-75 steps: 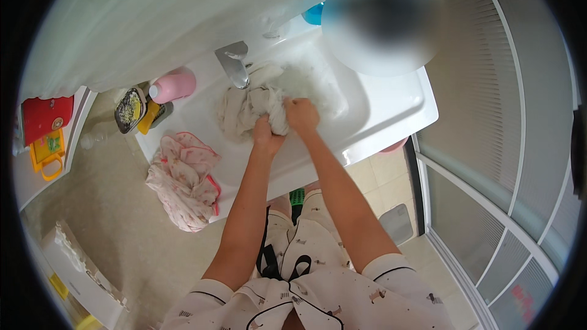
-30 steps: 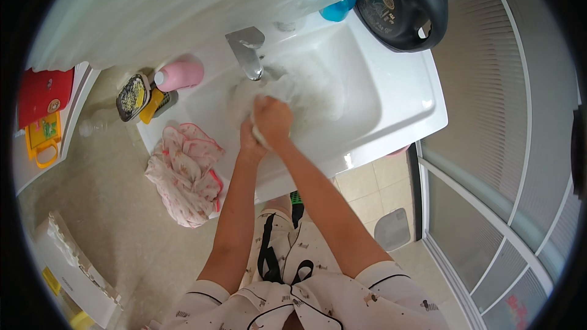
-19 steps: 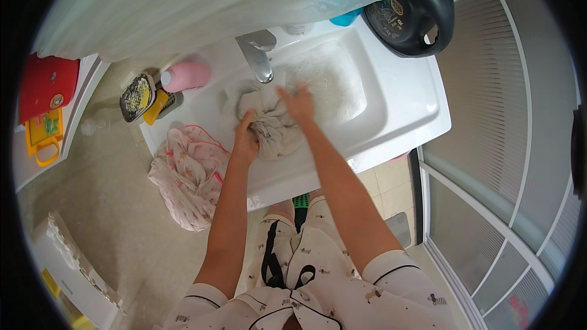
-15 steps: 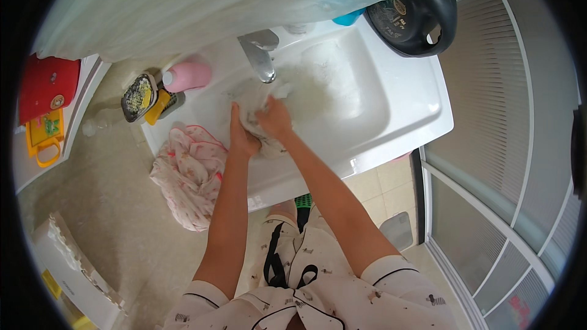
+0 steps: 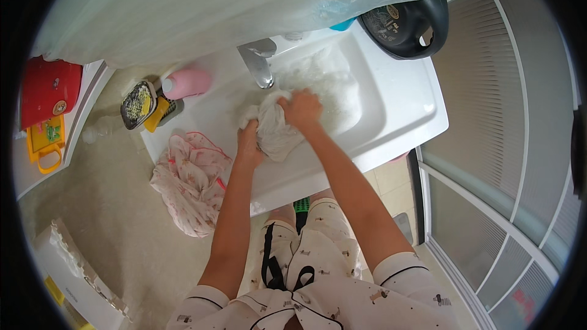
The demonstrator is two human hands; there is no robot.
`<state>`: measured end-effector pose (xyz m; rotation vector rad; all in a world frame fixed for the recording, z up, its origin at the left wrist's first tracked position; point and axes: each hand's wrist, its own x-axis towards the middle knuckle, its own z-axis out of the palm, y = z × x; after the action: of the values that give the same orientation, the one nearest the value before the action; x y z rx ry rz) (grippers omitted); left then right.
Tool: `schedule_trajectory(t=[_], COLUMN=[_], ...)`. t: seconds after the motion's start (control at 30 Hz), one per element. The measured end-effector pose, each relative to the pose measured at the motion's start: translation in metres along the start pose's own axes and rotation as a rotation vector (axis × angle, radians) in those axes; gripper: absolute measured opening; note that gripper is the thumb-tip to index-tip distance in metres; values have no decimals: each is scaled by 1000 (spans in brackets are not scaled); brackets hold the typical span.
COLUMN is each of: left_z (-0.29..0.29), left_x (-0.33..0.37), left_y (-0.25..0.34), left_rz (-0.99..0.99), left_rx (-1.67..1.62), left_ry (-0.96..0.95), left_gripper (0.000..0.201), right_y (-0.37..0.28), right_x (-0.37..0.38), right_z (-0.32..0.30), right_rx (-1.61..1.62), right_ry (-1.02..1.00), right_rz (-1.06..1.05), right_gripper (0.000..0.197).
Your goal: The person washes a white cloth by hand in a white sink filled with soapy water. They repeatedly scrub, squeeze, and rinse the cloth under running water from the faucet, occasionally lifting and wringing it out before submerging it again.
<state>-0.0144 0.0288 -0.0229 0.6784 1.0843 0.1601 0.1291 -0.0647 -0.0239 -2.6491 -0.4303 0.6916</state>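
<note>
Bunched between my hands is a wet white cloth (image 5: 276,129), perhaps a garment, over the left part of the white sink (image 5: 382,95). My left hand (image 5: 248,142) grips its left side. My right hand (image 5: 304,109) is closed on its upper right side. Just beyond the cloth, the chrome faucet (image 5: 258,64) reaches over the basin. Cloudy, foamy water (image 5: 333,88) lies in the basin to the right of my hand. A pink-and-white printed cloth (image 5: 192,183) with pink edging hangs in a heap over the sink's left front edge.
A pink bottle (image 5: 188,83) lies on the sink's left rim beside a soap box (image 5: 139,105) and a yellow sponge (image 5: 157,115). At the back right corner sits a black jug (image 5: 406,27). Ribbed sliding doors (image 5: 474,91) stand on the right, a red container (image 5: 52,91) far left.
The white cloth has risen into fuller view and come nearer me. My right hand has shifted right, spreading away from my left hand, which has moved slightly nearer and right.
</note>
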Motion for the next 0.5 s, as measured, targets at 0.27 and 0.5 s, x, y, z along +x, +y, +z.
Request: schedule_trajectory(t=[0.27, 0.5], left_z=[-1, -24], left_x=[22, 34], left_y=[15, 13], left_rz=[-75, -58], left_rx=[-219, -330], left_ry=[-217, -428], left_gripper=[51, 45], right_y=[-6, -82], right_x=[7, -124], right_z=[67, 7], right_rx=[308, 379], right_ry=[-231, -146], right_rz=[-136, -293], right_gripper=[84, 62])
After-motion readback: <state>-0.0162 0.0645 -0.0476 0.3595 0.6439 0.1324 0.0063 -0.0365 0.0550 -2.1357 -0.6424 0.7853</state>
